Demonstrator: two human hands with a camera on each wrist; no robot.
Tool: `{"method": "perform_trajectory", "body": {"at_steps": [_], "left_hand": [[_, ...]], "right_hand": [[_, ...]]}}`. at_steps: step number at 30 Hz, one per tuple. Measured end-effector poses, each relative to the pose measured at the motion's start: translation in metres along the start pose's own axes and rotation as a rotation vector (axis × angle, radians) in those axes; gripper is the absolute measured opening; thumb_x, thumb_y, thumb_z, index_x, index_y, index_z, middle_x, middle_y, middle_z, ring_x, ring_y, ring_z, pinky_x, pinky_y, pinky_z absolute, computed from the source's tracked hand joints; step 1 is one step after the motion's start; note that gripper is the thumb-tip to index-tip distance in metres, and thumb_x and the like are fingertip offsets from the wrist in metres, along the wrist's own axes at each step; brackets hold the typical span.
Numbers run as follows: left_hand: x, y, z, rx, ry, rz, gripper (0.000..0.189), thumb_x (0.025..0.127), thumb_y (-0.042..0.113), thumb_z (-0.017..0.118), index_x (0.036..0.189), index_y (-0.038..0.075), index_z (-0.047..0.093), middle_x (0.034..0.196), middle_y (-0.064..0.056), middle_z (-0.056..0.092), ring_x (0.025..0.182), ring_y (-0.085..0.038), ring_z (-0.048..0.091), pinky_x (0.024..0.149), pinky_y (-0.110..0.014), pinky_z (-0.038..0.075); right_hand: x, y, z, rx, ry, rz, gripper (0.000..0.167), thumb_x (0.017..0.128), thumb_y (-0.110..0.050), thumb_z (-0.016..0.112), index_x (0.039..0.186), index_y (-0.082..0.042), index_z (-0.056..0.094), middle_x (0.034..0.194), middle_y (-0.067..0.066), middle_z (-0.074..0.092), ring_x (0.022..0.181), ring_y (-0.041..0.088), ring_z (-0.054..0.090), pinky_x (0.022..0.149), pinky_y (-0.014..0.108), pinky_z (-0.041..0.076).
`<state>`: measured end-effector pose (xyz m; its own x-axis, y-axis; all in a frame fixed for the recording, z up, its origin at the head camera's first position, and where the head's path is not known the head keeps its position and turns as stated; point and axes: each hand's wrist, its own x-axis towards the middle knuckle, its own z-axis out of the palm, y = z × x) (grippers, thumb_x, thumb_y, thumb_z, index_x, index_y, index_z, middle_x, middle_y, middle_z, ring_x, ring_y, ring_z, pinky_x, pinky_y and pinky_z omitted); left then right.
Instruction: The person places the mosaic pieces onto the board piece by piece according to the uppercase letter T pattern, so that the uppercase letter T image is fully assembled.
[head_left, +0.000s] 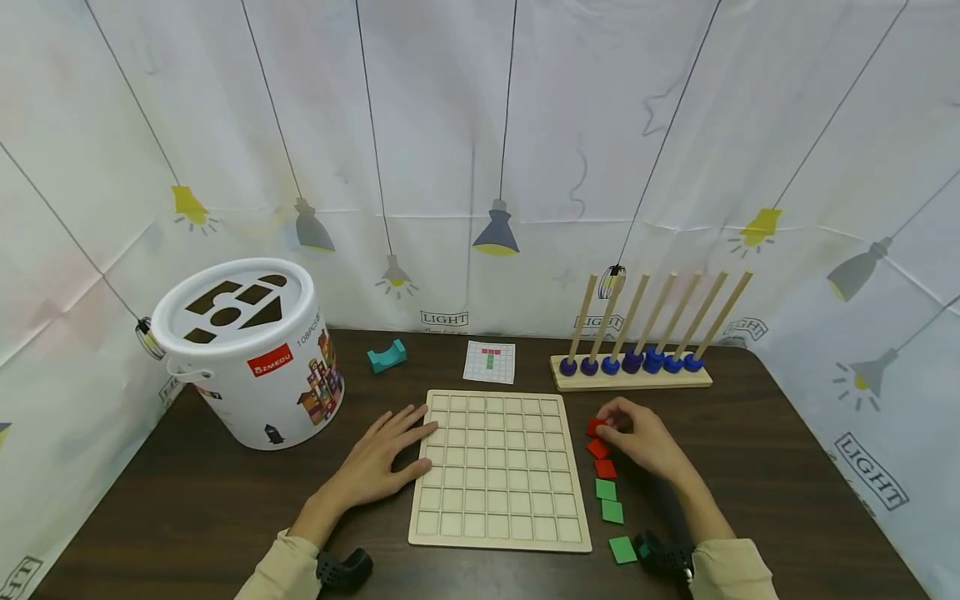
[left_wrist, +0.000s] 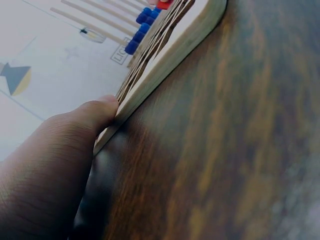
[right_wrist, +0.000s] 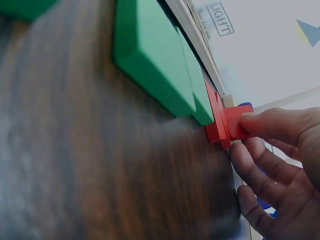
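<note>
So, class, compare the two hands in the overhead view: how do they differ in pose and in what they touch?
The left hand has its fingers spread, while the right hand has its fingers bent.
The left hand rests on the grid board's left edge; the right hand, beyond its right edge, pinches a red tile.
Both emerge from beige sleeves.
</note>
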<state>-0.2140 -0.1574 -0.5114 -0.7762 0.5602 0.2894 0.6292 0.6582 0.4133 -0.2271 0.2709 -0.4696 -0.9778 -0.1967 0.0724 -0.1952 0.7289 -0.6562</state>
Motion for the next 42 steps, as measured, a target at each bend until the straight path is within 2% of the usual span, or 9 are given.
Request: {"method": "perform_trajectory", "body": {"at_steps": [9, 16, 25, 35, 42], "left_hand": [[0.001, -0.004, -0.001, 0.016, 0.009, -0.005, 0.057, 0.092, 0.050, 0.053, 0.143, 0.027, 0.043, 0.154, -0.003, 0.032, 0.144, -0.029, 0.027, 0.115, -0.057, 0.019], [0.002, -0.005, 0.002, 0.021, 0.017, 0.002, 0.057, 0.092, 0.050, 0.054, 0.143, 0.027, 0.043, 0.154, -0.003, 0.032, 0.143, -0.030, 0.027, 0.114, -0.058, 0.020], [0.000, -0.005, 0.002, 0.023, 0.017, -0.006, 0.058, 0.092, 0.049, 0.054, 0.143, 0.027, 0.043, 0.154, -0.003, 0.032, 0.143, -0.029, 0.028, 0.115, -0.057, 0.020], [0.000, -0.003, 0.000, 0.010, 0.002, -0.010, 0.057, 0.092, 0.049, 0.054, 0.144, 0.027, 0.042, 0.155, -0.002, 0.030, 0.144, -0.029, 0.026, 0.116, -0.057, 0.018], [0.000, -0.002, 0.001, 0.012, 0.002, -0.010, 0.057, 0.093, 0.051, 0.051, 0.143, 0.027, 0.043, 0.155, -0.002, 0.031, 0.144, -0.029, 0.027, 0.116, -0.057, 0.019]], "right_hand": [[0.005, -0.005, 0.004, 0.067, 0.026, -0.045, 0.016, 0.088, -0.017, 0.067, 0.102, -0.012, 0.062, 0.090, 0.004, 0.061, 0.081, 0.017, 0.056, 0.068, 0.022, 0.047], [0.007, -0.013, 0.008, 0.131, 0.004, -0.055, 0.017, 0.091, -0.019, 0.064, 0.106, -0.011, 0.063, 0.092, 0.005, 0.066, 0.079, 0.017, 0.060, 0.064, 0.023, 0.050], [0.012, -0.024, 0.014, 0.133, 0.008, -0.075, 0.018, 0.092, -0.018, 0.062, 0.109, -0.011, 0.064, 0.097, 0.003, 0.067, 0.087, 0.014, 0.061, 0.074, 0.024, 0.050], [0.016, -0.037, 0.018, 0.196, -0.013, -0.063, 0.022, 0.093, -0.018, 0.060, 0.112, -0.008, 0.063, 0.102, 0.009, 0.066, 0.085, 0.016, 0.061, 0.069, 0.022, 0.049], [0.020, -0.040, 0.028, 0.252, -0.024, -0.088, 0.024, 0.093, -0.016, 0.060, 0.114, -0.006, 0.061, 0.102, 0.013, 0.065, 0.084, 0.027, 0.059, 0.062, 0.023, 0.047]]}}
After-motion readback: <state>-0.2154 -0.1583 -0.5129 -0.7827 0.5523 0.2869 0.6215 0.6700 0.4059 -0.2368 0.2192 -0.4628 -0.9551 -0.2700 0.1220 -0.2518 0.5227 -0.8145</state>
